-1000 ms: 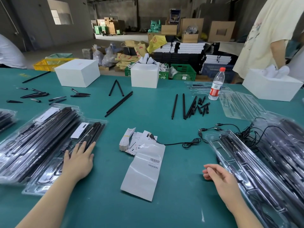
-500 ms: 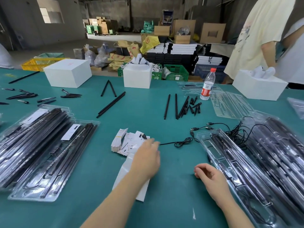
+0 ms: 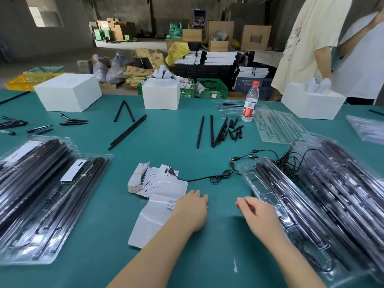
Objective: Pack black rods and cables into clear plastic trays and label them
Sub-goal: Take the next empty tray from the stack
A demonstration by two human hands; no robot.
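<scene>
I see the teal tabletop (image 3: 104, 267) carrying filled clear trays (image 3: 52, 204), loose black rods (image 3: 128, 132), a cable (image 3: 216, 178), label sheets (image 3: 158, 217), white boxes (image 3: 68, 92) and a water bottle (image 3: 250, 102).

Two bare forearms enter from the bottom edge of the head view. No sleeve, cuff or glove shows on either arm up to the frame edge. Left hand (image 3: 192, 208): bare, no ring, watch, band or strap visible at wrist or on the knuckles that show. Right hand (image 3: 258, 213): likewise bare, wrist unadorned; fingertips motion-blurred, so nails cannot be made out. Left fingers (image 3: 194, 194) short and rounded at the tips, seen from the back of the hand. Both forearms slender, smooth, with no markings, tape or bandage. Nothing of torso, shoulders or clothing of the wearer is in view.
</scene>
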